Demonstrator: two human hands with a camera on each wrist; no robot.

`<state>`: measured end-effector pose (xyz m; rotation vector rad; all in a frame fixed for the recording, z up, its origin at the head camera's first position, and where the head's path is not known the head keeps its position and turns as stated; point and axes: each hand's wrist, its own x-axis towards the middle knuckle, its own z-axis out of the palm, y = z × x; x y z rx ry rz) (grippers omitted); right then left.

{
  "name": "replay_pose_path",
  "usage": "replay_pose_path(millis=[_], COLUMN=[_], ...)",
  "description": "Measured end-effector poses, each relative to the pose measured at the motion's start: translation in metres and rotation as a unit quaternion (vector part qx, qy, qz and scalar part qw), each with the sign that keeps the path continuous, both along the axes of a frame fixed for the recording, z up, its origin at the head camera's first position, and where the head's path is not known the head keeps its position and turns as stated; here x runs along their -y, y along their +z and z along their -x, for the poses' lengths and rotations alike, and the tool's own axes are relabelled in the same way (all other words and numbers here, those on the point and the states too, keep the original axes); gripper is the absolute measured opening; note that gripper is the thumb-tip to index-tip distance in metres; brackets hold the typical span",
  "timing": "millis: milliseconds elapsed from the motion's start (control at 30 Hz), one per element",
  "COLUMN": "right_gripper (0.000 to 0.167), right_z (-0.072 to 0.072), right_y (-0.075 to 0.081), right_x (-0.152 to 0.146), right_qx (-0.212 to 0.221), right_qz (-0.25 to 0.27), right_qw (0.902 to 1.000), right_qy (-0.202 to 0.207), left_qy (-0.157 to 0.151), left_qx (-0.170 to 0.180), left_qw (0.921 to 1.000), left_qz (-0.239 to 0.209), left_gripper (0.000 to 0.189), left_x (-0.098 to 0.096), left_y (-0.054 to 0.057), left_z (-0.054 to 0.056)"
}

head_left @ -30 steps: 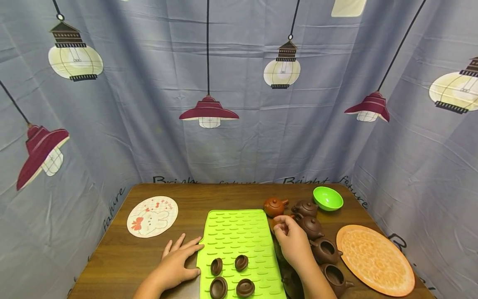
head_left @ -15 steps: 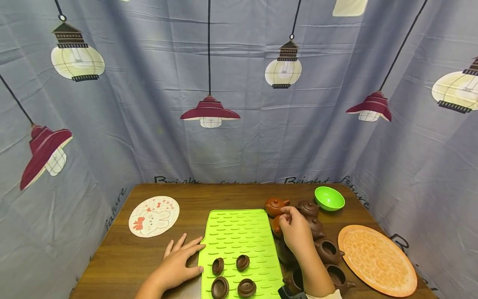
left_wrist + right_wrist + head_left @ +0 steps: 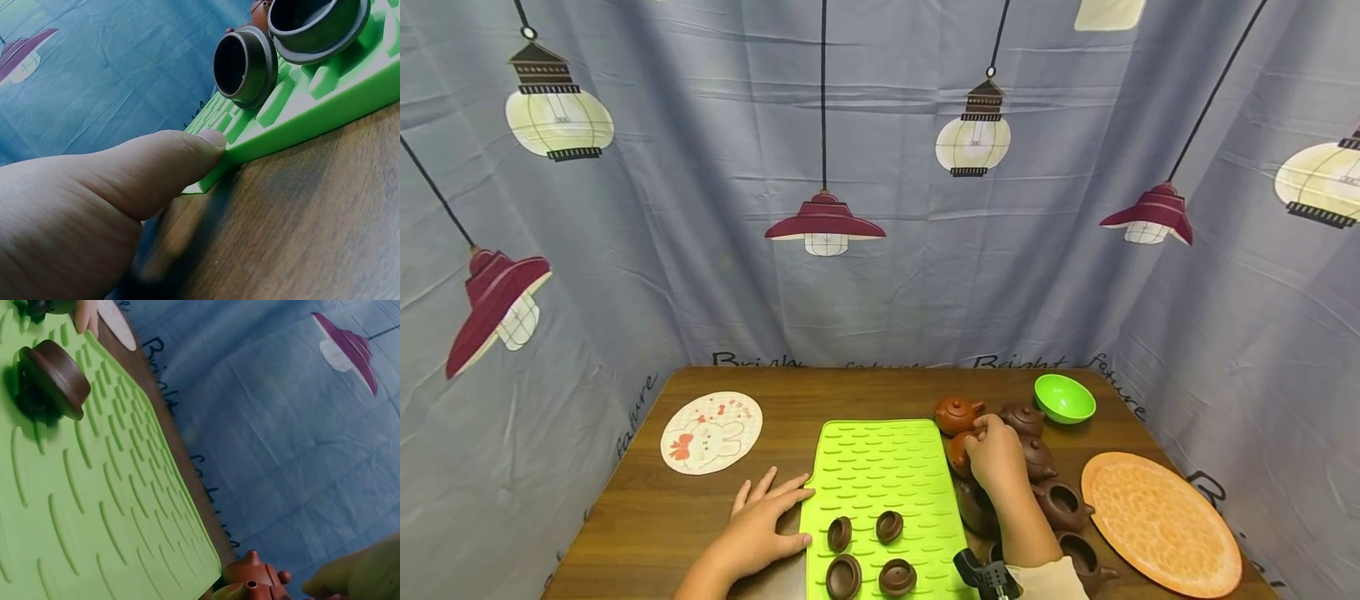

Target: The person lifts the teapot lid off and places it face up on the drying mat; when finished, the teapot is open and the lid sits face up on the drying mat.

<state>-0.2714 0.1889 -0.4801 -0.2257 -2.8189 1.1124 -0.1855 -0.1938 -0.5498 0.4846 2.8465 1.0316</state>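
Observation:
My left hand (image 3: pixel 762 533) rests on the table with its fingers spread, fingertips and thumb at the left edge of the green mat (image 3: pixel 880 475). In the left wrist view, its thumb (image 3: pixel 181 150) touches that edge. Several dark brown teapot lids (image 3: pixel 890 527) lie on the mat's near half. Beyond the mat's right edge, my right hand (image 3: pixel 1000 462) has its fingers curled at the right side of an orange teapot (image 3: pixel 958 454); they appear to pinch it, but the exact contact is hidden. Another orange teapot (image 3: pixel 956 414), with its lid on, stands just behind.
Brown teapots (image 3: pixel 1036 458) stand close to the right arm, some without lids (image 3: pixel 1065 500). A green bowl (image 3: pixel 1065 400) sits at the back right. An orange round mat (image 3: pixel 1161 523) lies at the right, a rabbit-print mat (image 3: pixel 711 433) at the left. A curtain (image 3: pixel 880 317) hangs behind.
My right hand has moved from over the nearer orange teapot to its right side, leaving more of that pot visible. The left hand has stayed in place. The head view has shifted slightly.

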Motion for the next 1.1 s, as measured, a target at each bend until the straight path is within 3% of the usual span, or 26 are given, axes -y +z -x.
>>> replay_pose_path(millis=[333, 633, 1100], right_gripper=[0.019, 0.014, 0.017], right_z=[-0.0009, 0.0007, -0.0068], right_y=[-0.0023, -0.0028, 0.0047], right_x=[-0.0049, -0.0047, 0.0024], right_qx=[0.033, 0.026, 0.001], right_qz=[-0.026, -0.03, 0.02], right_qw=[0.9991, 0.9992, 0.9997], right_qy=[-0.005, -0.009, -0.012], left_qy=[0.0, 0.0, -0.003], left_qx=[0.0, 0.001, 0.0], left_qw=[1.0, 1.0, 1.0], left_qz=[0.006, 0.002, 0.004], left_gripper=[0.069, 0.068, 0.067], left_x=[0.0001, -0.0005, -0.0004], left_y=[-0.0004, 0.0022, 0.004], left_z=[0.0001, -0.001, -0.0016])
